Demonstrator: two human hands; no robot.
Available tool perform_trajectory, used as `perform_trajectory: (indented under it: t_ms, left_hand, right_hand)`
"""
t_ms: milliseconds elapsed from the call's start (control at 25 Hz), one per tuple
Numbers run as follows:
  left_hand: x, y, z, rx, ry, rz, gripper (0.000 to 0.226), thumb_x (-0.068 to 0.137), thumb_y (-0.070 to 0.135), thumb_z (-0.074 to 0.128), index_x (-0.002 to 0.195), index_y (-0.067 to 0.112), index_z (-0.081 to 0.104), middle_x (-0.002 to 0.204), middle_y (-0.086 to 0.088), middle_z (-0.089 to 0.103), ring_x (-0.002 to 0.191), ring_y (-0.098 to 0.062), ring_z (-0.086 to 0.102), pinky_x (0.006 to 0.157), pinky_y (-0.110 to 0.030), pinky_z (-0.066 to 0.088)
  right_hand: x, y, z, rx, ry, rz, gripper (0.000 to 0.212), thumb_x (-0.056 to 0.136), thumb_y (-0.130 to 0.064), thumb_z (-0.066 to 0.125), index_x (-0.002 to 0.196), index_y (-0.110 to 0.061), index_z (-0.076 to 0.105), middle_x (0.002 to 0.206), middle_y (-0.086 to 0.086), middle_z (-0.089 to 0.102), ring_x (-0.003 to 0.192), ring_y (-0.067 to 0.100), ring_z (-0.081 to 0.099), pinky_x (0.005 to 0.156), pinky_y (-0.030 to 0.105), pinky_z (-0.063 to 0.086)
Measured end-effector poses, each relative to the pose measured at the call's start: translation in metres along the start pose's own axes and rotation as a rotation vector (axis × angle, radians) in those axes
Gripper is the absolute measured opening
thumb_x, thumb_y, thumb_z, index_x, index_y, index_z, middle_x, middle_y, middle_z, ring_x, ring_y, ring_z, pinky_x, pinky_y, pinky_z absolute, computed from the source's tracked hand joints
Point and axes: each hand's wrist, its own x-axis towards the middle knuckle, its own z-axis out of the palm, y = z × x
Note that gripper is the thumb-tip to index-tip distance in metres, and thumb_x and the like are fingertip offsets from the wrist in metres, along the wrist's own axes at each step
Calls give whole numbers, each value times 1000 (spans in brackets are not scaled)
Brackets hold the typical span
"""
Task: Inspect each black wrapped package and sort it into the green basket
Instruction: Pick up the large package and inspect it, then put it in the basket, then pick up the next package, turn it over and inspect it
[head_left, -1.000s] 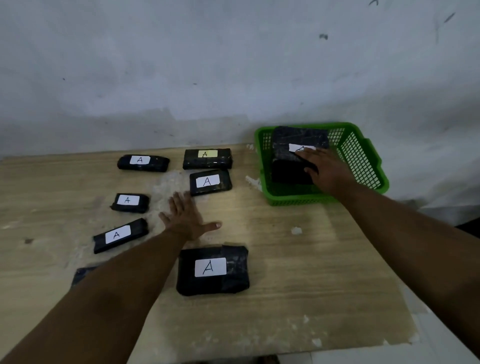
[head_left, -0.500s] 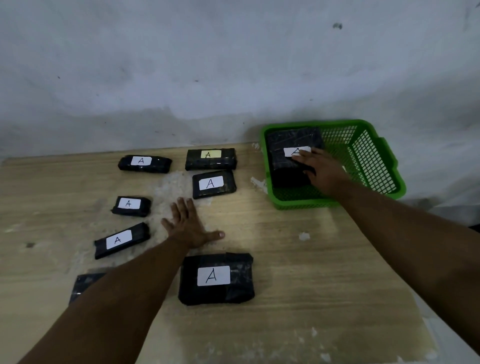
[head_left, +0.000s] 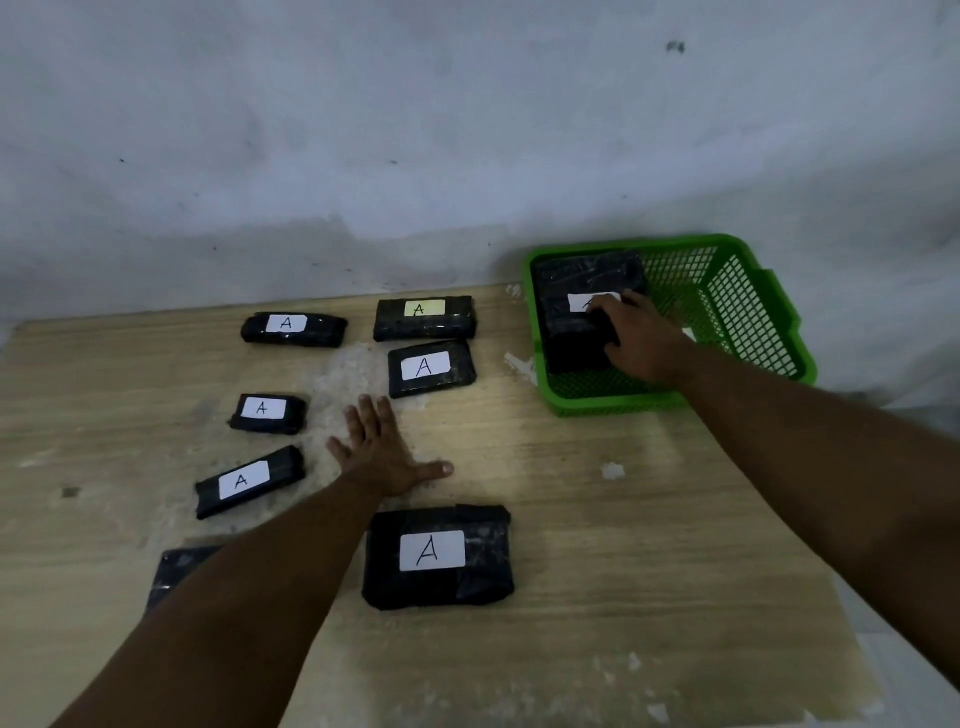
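Head view: right hand (head_left: 641, 338) is inside the green basket (head_left: 753, 312), which sits at the table's (head_left: 597, 519) far right corner. Its fingers (head_left: 605, 312) lie over the near end of a black wrapped package (head_left: 582, 296) in the basket's left half, covering part of the "A" label. Can't tell if they're gripping or just pressing.

Left hand (head_left: 382, 452) is flat on the table mid-surface, fingers spread, holding nothing.

Step in hand looks like seating the package. Push it flat and hard against the basket's left wall so the rest fit. Let go only once it lies stable.

Seven packages left on the table. The big one (head_left: 439, 556) near the front edge is closest to the left hand, so it's likely next.
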Motion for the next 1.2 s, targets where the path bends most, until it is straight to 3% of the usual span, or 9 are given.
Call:
perform_trajectory:
  t_ms: [80,200,320,440,600,720,800,1040,1200]
  left_hand:
    - [0,-1,-1,-7,6,6,150,50,97,49,149,16,-29,155,-12,-38,143,-36,-31,112,-70,-4]
    - [-1,-5,-4,-72,44,36,138,57,99,41,154,18,-15,161,-13,-25,147,-37,-20,112,-71,0]
    - [-5,-10,-7,-129,126,117,121,61,100,31,152,24,10,164,-11,7,150,-35,7,110,-72,14]
    - [-30,-8,-3,-155,151,239,111,66,97,33,153,31,15,162,-1,19,147,-23,21,112,-65,22]
    - [-77,-13,11,-261,137,413,118,53,98,46,152,37,22,159,5,29,143,-18,31,115,-55,26]
    - [-100,-23,22,-141,150,512,118,51,98,47,152,44,17,160,7,26,146,-16,24,118,-53,20]
    - [-117,-29,29,-48,122,540,122,50,96,52,152,45,10,163,6,18,149,-16,15,119,-50,13]
    - [-141,-40,46,87,119,498,132,48,92,60,154,40,0,165,4,4,151,-17,2,117,-53,12]
    - [-146,-40,52,94,139,473,119,66,59,77,156,29,5,162,-4,14,149,-23,11,116,-49,25]
  right_hand:
    - [-8,-9,-6,-3,24,17,64,81,-17,60,138,-27,34,155,11,31,151,25,3,113,69,12]
    - [-31,-41,-10,93,247,-29,67,83,-14,57,146,-21,33,157,6,30,151,21,5,118,60,3]
    - [-62,-85,-1,110,440,-236,60,84,-19,54,142,-16,40,154,5,37,150,21,15,120,53,10]
    - [-102,-116,26,89,441,-440,48,81,-17,56,129,-11,54,149,8,44,144,24,29,118,44,21]
    - [-160,-117,88,58,274,-387,52,85,-32,54,135,-19,48,156,4,34,147,23,24,115,52,27]
    - [-196,-102,130,-104,-33,-94,77,88,-62,41,153,-29,16,165,1,-9,151,20,-11,119,58,0]
    - [-221,-97,151,-145,-121,7,89,84,-72,36,155,-33,-3,162,1,-25,148,20,-23,114,57,-12]
    - [-260,-97,183,-193,-76,79,90,83,-78,20,156,-30,-2,164,8,-13,150,23,-15,113,58,-15]
    - [-260,-98,176,-167,-105,73,89,86,-77,22,155,-30,-7,163,6,-19,149,22,-19,115,58,-14]
